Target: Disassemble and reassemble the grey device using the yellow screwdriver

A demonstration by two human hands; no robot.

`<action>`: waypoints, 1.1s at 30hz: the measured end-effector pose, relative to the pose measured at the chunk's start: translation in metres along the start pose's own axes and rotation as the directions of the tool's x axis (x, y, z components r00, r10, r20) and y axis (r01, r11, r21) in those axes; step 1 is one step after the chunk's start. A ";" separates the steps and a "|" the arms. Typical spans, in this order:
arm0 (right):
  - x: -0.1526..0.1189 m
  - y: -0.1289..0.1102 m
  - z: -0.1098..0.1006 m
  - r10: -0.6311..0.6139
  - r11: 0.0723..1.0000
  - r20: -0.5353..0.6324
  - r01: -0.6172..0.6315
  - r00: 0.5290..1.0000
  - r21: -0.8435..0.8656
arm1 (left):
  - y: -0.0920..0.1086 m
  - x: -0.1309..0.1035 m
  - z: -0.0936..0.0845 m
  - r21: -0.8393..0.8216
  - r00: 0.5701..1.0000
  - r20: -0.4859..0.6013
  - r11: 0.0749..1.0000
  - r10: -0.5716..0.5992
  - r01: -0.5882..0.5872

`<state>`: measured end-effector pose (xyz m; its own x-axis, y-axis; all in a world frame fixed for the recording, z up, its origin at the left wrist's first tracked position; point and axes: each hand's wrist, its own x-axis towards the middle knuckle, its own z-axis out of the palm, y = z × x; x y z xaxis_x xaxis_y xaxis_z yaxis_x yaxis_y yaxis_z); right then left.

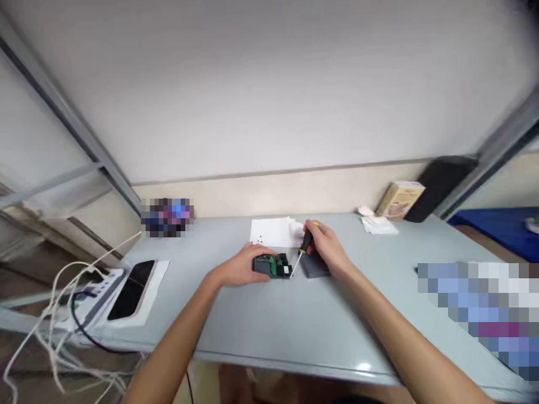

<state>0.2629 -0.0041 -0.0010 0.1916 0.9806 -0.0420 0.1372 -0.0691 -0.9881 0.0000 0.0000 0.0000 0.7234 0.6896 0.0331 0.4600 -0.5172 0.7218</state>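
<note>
My left hand (243,265) is closed around the left end of a small device with a green circuit board (273,266) showing, on the grey-blue table. In my right hand (326,245) is a screwdriver (306,241) with a black and yellow handle. Its thin metal shaft slants down to the left, and the tip is at the right edge of the device; whether it touches cannot be made out. Beneath my right hand lies a flat dark grey piece (314,267), partly covered. Just behind, a white sheet of paper (273,230) carries several tiny dark specks, perhaps screws.
At left, a phone (132,290) lies on white paper beside a power strip (99,294) with tangled white cables (54,331). Crumpled tissues (378,223), a yellow box (400,199) and a tall black object (440,188) occupy the back right. Pixelated items sit at both sides.
</note>
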 end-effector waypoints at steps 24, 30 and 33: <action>-0.023 -0.004 0.011 -0.583 0.811 -0.081 0.573 0.808 -0.119 | -0.003 0.001 0.018 0.174 0.990 -0.118 0.983 0.073 -0.052; -0.033 -0.001 0.015 -0.799 0.583 -0.023 0.764 0.601 -0.277 | -0.002 0.005 0.025 0.228 0.990 -0.121 0.973 0.067 -0.038; -0.036 -0.001 0.019 -0.859 0.487 0.006 0.820 0.512 -0.302 | -0.003 0.007 0.026 0.214 0.989 -0.128 0.976 0.071 -0.043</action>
<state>0.2375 -0.0356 -0.0014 -0.0251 0.5624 0.8265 0.5176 0.7146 -0.4706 0.0168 -0.0071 -0.0197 0.6827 0.7101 0.1724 0.5285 -0.6427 0.5547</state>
